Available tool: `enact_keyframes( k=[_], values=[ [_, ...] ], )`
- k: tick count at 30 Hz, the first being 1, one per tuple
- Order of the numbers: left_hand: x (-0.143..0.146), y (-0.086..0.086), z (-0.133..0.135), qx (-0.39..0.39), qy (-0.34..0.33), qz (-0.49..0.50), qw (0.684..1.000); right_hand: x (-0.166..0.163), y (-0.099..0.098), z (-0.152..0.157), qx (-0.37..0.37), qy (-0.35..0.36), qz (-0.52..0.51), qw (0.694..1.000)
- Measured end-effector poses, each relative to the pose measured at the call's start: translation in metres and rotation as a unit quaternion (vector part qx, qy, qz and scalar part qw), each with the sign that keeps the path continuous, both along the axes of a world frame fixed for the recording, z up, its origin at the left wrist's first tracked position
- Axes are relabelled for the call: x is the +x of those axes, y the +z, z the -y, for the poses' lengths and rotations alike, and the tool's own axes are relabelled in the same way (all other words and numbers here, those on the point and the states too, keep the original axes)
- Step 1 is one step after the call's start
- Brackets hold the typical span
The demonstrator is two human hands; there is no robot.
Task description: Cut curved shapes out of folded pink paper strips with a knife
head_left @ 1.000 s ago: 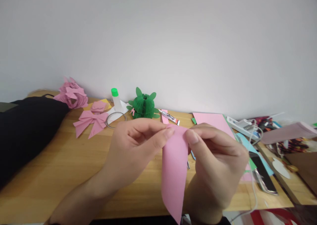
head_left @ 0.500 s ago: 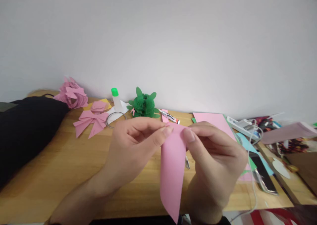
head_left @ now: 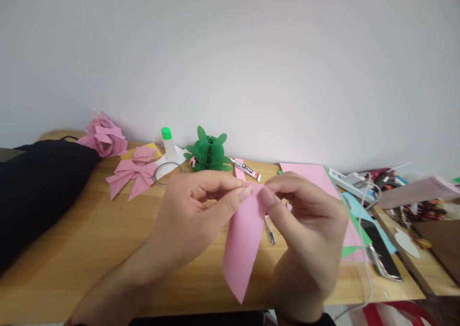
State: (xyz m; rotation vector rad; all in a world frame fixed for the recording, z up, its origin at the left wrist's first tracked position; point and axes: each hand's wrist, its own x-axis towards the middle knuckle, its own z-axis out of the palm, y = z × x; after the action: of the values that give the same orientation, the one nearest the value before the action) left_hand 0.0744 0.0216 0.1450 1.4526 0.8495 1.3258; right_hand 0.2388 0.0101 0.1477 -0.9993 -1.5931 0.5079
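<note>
the pink strip point(head_left: 242, 249) has swung leftward — long axis slanting down-left, pointed end lowest — top pinched by left hand point(head_left: 194, 216) and right hand point(head_left: 311, 230).

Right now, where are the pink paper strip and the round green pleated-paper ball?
Pink paper strip point(head_left: 242, 243), head view: middle of its hanging length.
Green pleated-paper ball point(head_left: 208, 153), head view: its front pleats.

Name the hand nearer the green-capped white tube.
Left: the left hand is in front of the white tube, slightly right; the right hand is also in front, but farther right.
</note>
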Motion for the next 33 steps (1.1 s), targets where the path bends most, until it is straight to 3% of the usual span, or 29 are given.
enact_keyframes(
  k=[4, 9, 18, 27, 33],
  values=[
    [-0.006, 0.003, -0.007, 0.006, -0.037, -0.068, 0.997, 0.007, 0.003, -0.004, -0.02, 0.051, 0.044, 0.998],
    [-0.007, 0.002, -0.012, 0.02, -0.049, -0.051, 0.997, 0.007, 0.006, -0.007, -0.037, 0.093, 0.054, 0.994],
    [-0.005, 0.002, -0.013, 0.019, -0.025, -0.023, 0.999, 0.004, 0.0, -0.007, -0.057, 0.09, 0.021, 0.994],
    [-0.008, -0.003, -0.02, -0.062, -0.18, 0.028, 0.981, 0.003, -0.003, -0.01, -0.07, 0.067, -0.096, 0.991],
    [-0.001, 0.001, -0.013, -0.051, -0.104, -0.029, 0.993, 0.001, 0.002, -0.007, -0.061, 0.063, -0.053, 0.995]
  ],
)
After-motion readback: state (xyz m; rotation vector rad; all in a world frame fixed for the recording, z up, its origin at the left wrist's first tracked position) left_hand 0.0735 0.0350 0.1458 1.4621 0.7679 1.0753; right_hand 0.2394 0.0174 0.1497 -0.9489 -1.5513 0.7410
